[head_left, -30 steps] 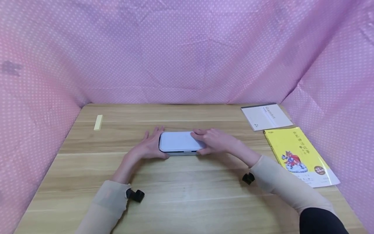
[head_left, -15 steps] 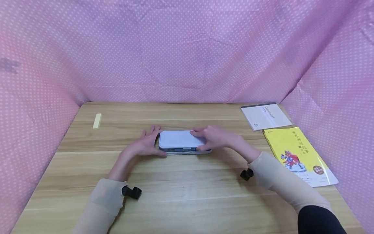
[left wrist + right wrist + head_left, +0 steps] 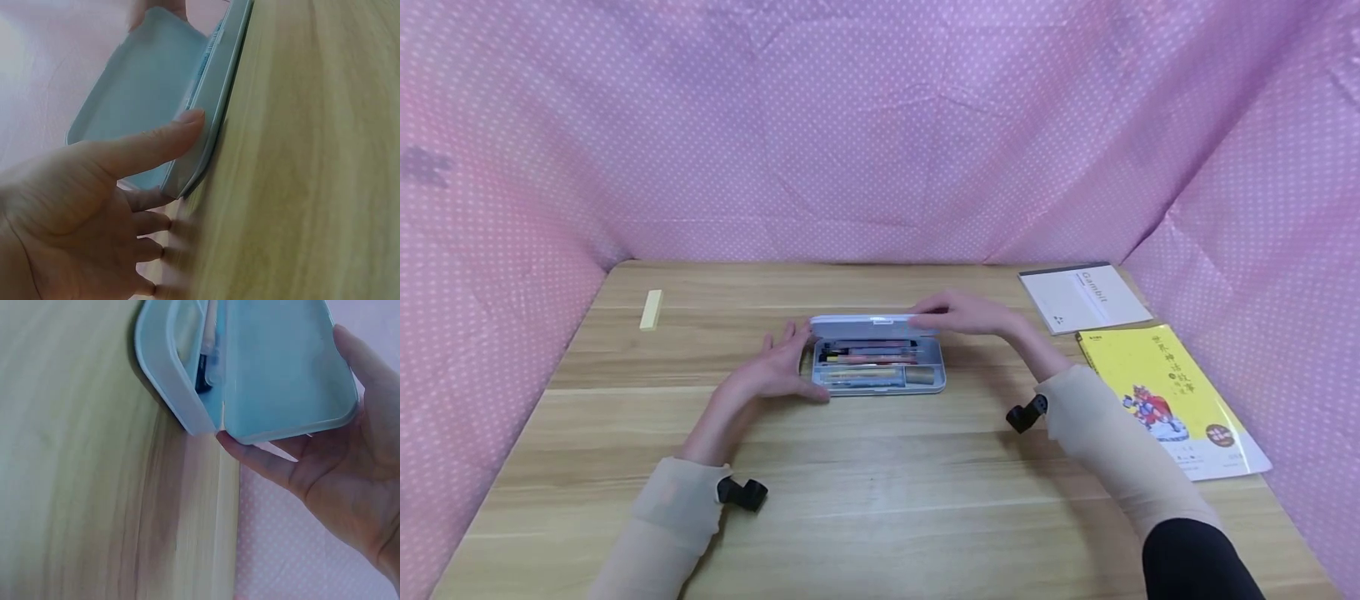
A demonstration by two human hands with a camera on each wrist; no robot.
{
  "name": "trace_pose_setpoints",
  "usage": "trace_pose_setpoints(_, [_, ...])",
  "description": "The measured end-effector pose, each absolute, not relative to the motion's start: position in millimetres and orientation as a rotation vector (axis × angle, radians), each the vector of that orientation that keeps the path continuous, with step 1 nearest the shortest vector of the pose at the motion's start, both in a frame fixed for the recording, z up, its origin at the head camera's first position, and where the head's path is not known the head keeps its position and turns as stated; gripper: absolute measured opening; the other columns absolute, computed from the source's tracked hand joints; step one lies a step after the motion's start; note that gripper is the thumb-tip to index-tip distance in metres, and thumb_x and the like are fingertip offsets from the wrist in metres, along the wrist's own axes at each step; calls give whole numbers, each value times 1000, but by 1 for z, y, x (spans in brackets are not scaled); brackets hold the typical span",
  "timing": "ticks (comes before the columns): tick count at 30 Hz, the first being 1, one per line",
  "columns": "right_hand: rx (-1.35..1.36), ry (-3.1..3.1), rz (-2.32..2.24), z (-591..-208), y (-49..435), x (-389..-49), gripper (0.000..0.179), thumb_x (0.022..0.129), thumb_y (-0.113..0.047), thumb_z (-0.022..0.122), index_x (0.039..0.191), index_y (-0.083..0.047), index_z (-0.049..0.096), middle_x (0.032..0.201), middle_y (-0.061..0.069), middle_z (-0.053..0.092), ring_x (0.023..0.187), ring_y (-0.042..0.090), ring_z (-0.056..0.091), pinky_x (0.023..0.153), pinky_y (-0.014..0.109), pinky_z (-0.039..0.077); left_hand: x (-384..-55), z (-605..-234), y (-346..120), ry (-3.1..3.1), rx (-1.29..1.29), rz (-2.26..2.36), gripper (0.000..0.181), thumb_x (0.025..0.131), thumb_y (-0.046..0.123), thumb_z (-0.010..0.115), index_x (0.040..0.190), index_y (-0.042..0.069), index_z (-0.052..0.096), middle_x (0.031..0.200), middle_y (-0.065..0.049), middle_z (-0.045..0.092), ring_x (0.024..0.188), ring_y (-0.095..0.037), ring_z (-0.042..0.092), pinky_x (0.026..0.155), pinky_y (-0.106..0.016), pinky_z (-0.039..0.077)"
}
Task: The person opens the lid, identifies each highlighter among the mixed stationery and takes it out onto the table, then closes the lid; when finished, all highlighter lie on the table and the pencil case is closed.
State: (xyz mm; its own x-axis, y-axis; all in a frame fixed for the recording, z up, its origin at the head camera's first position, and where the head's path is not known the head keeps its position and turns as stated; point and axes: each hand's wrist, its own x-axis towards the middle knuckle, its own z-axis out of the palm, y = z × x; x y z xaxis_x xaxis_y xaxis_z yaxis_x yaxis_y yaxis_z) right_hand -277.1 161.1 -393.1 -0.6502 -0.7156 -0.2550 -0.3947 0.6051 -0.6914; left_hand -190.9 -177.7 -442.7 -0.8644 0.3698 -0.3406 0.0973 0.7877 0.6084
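A pale blue-white pencil case (image 3: pixel 880 392) lies on the table with its lid (image 3: pixel 865 327) raised at the back. Inside are several pens and pencils (image 3: pixel 872 359), and a small brownish block (image 3: pixel 919 376) fills the front right compartment. My left hand (image 3: pixel 775 369) holds the case's left end; its thumb (image 3: pixel 181 128) presses the front wall in the left wrist view, with the other fingers spread beyond the corner. My right hand (image 3: pixel 970 314) grips the lid's right end. In the right wrist view the thumb (image 3: pixel 359 353) is on the lid's edge and the fingers are partly behind it.
A pale yellow strip (image 3: pixel 651 310) lies at the far left of the wooden table (image 3: pixel 865 517). At the right are a white notebook (image 3: pixel 1084 298) and a yellow book (image 3: pixel 1172 392). Pink dotted cloth (image 3: pixel 880 142) hangs around the back and sides.
The pencil case's lid was down, then slightly lifted; now it stands raised and shows the contents. My right hand has moved up and back with it. The left hand stays at the left end.
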Motion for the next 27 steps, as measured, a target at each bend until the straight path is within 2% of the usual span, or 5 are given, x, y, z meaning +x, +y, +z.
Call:
trace_pose_setpoints(2, [-805,2323,-867,-394,164,-282,43,105,-46,53,133,-20,69,134,2,70,127,22,63,108,48,52,-191,-443,-178,2543,377,840,124,75,42,89,165,4,11,173,-24,-2,159,-48,-10,125,-69,-13])
trace_pose_setpoints(7, [-645,2313,-980,-394,171,-294,50,105,-50,49,139,-16,64,137,7,66,126,25,61,110,48,51,-190,-442,-177,2574,389,812,110,75,39,90,161,8,29,173,-22,3,158,-51,-7,119,-78,-12])
trace_pose_setpoints(14, [-540,2304,-1059,-399,170,-310,51,107,-45,49,143,-11,59,139,13,58,124,27,60,109,49,52,-188,-438,-176,2582,373,781,107,74,41,90,160,9,33,174,-20,5,159,-50,-4,117,-81,-10])
trace_pose_setpoints(21, [-597,2277,-1184,-409,167,-324,39,110,-31,47,133,-5,65,120,14,68,106,22,65,100,53,58,-187,-436,-177,2593,352,766,106,73,40,90,158,7,35,173,-22,8,159,-50,-2,117,-82,-7])
trace_pose_setpoints(27, [-543,2282,-1210,-414,172,-325,40,110,-32,46,134,-5,64,122,15,69,109,25,68,101,53,58,-188,-435,-176,2597,368,747,106,74,42,90,158,7,35,173,-22,10,159,-50,-1,118,-82,-5])
